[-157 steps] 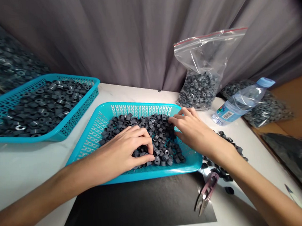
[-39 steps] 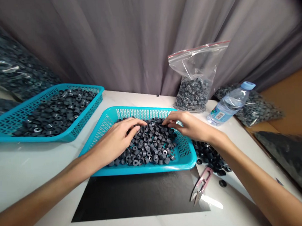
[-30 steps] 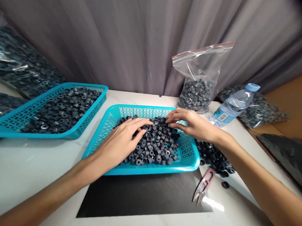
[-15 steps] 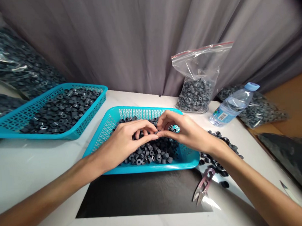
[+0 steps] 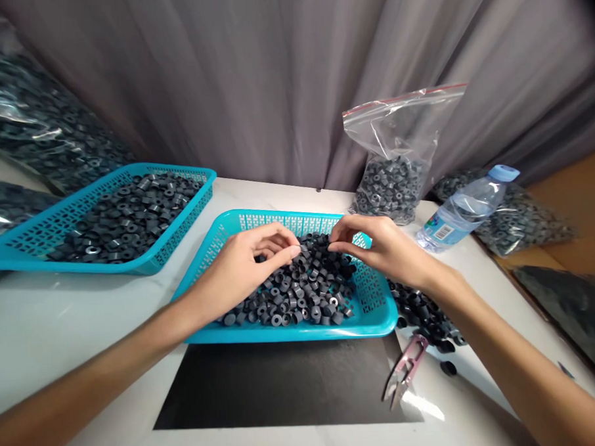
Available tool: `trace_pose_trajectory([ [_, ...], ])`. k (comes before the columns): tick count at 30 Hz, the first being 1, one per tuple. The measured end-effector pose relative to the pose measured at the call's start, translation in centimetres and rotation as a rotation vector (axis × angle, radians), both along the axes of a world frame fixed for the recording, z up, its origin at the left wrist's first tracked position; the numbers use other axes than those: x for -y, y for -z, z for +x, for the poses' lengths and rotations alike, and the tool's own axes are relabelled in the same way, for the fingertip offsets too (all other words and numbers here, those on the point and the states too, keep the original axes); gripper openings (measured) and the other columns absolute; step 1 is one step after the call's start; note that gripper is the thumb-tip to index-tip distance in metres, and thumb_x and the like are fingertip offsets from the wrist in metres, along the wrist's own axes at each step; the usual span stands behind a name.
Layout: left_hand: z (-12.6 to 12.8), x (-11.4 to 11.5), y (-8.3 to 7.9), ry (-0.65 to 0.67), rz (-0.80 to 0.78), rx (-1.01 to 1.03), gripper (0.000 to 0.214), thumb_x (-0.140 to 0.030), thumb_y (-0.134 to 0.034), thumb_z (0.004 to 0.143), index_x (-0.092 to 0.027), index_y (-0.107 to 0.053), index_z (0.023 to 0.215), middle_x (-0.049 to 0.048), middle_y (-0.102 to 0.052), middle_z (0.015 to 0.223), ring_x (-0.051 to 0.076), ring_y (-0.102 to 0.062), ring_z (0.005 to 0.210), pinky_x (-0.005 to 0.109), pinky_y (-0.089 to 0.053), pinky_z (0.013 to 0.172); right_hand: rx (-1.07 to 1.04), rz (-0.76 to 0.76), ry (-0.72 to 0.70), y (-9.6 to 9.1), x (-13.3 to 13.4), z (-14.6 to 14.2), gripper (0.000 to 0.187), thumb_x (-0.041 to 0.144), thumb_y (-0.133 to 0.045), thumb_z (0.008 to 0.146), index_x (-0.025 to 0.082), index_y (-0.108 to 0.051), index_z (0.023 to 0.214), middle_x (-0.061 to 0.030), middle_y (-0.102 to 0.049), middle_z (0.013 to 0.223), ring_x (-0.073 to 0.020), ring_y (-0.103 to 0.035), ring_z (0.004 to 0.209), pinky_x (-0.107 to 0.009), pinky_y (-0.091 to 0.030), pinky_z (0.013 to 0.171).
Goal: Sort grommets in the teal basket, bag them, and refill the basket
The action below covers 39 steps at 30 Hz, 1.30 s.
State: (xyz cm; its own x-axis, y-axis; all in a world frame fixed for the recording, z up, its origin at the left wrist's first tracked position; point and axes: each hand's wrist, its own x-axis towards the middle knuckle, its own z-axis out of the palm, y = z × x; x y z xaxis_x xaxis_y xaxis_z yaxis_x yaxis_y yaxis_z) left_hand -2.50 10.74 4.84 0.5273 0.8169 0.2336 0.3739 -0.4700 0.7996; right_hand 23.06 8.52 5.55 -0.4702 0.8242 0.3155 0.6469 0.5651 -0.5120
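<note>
A turquoise plastic basket [image 5: 375, 315] in front of me holds a heap of small dark grey rubber rings [image 5: 300, 295]. My left hand [image 5: 240, 271] hovers over the left of the heap with its fingers curled and the tips pinched together; what they hold, if anything, is too small to name. Over the far right of the heap, my right hand [image 5: 382, 249] also has bent fingers with the tips drawn together, touching the rings. The two hands' fingertips are a short gap apart.
A second turquoise basket [image 5: 27, 258] of rings stands at the left. A zip bag [image 5: 397, 153] of rings and a water bottle [image 5: 467, 209] stand at the back right. Loose rings [image 5: 424, 313] and pink thread snips [image 5: 405, 373] lie right of the basket. A black mat [image 5: 285, 381] lies in front.
Half a second ago the two hands' fingertips met over the heap's middle; now they have drawn apart, each back toward its own side. Before that both lay flatter on the rings.
</note>
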Motion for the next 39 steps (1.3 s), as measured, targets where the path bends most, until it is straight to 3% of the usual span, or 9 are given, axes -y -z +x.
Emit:
trace_pose_trajectory([
  [5, -0.5, -1.0, 0.4, -0.132, 0.124, -0.174, 0.022, -0.041, -0.062, 0.095, -0.021, -0.069, 0.101, 0.0032, -0.075, 0.102, 0.018, -0.068, 0.087, 0.030, -0.052, 0.077, 0.276, 0.184, 0.147, 0.1, 0.1, 1.1, 0.017, 0.026, -0.061, 0.099, 0.020, -0.061, 0.116, -0.0132, -0.065, 0.120, -0.0276, -0.059, 0.114, -0.041, -0.048, 0.094],
  [9, -0.4, -0.4, 0.2, -0.172, 0.185, -0.251, 0.029, -0.044, -0.063, 0.094, -0.022, -0.068, 0.112, 0.0045, -0.073, 0.110, 0.020, -0.066, 0.094, 0.033, -0.052, 0.081, 0.425, 0.005, 0.074, -0.8, 1.7, 0.6, 0.011, 0.034, -0.067, 0.096, 0.024, -0.064, 0.093, -0.0041, -0.070, 0.098, -0.0222, -0.066, 0.090, -0.034, -0.046, 0.075],
  [14, -0.1, 0.3, 0.0, -0.163, 0.203, -0.290, 0.027, -0.045, -0.062, 0.095, -0.023, -0.067, 0.111, 0.0031, -0.071, 0.108, 0.020, -0.065, 0.093, 0.032, -0.051, 0.079, 0.657, -0.053, 0.138, -0.1, 2.8, -0.8, 0.013, 0.032, -0.068, 0.096, 0.020, -0.068, 0.090, -0.0083, -0.074, 0.095, -0.0278, -0.068, 0.093, -0.038, -0.043, 0.079],
  [18, -0.1, 0.6, 0.1, -0.146, 0.216, -0.310, 0.029, -0.048, -0.063, 0.095, -0.025, -0.067, 0.111, 0.0026, -0.071, 0.108, 0.021, -0.065, 0.094, 0.034, -0.051, 0.083, 0.616, -0.034, 0.148, 0.8, 2.4, -1.3, 0.010, 0.029, -0.068, 0.095, 0.020, -0.070, 0.093, -0.0081, -0.074, 0.097, -0.0270, -0.067, 0.096, -0.039, -0.041, 0.089],
  [22, 0.1, 0.8, -0.1, -0.121, 0.224, -0.317, 0.029, -0.050, -0.061, 0.096, -0.026, -0.069, 0.109, 0.0021, -0.072, 0.108, 0.021, -0.064, 0.094, 0.035, -0.050, 0.088, 0.578, -0.017, 0.156, 1.3, 2.0, -1.0, 0.010, 0.019, -0.062, 0.097, 0.019, -0.069, 0.090, -0.0066, -0.074, 0.093, -0.0236, -0.065, 0.093, -0.037, -0.038, 0.090],
  [29, 0.5, 1.2, -0.6, -0.052, 0.215, -0.348, 0.024, -0.046, -0.061, 0.097, -0.025, -0.069, 0.105, 0.0002, -0.073, 0.104, 0.020, -0.064, 0.092, 0.035, -0.049, 0.092, 0.549, 0.003, 0.177, 2.4, 1.2, -0.9, 0.013, 0.031, -0.073, 0.092, 0.019, -0.068, 0.090, -0.0044, -0.073, 0.094, -0.0240, -0.065, 0.094, -0.038, -0.035, 0.091],
  [35, 0.7, 1.4, -0.9, -0.041, 0.190, -0.358, 0.025, -0.047, -0.061, 0.096, -0.025, -0.071, 0.104, 0.0003, -0.074, 0.103, 0.020, -0.065, 0.091, 0.038, -0.049, 0.094, 0.487, -0.057, 0.181, 1.0, 1.1, -0.6, 0.009, 0.021, -0.064, 0.096, 0.019, -0.067, 0.088, -0.0033, -0.072, 0.091, -0.0201, -0.062, 0.087, -0.036, -0.036, 0.088],
  [39, 2.3, 1.2, -1.7, -0.002, 0.163, -0.327, 0.024, -0.044, -0.065, 0.094, -0.025, -0.070, 0.108, 0.0002, -0.075, 0.105, 0.020, -0.067, 0.092, 0.037, -0.051, 0.092, 0.358, -0.110, 0.155, -0.6, 1.4, -0.2, 0.005, 0.019, -0.064, 0.093, 0.020, -0.066, 0.088, -0.0008, -0.069, 0.088, -0.0175, -0.060, 0.082, -0.032, -0.039, 0.077],
])
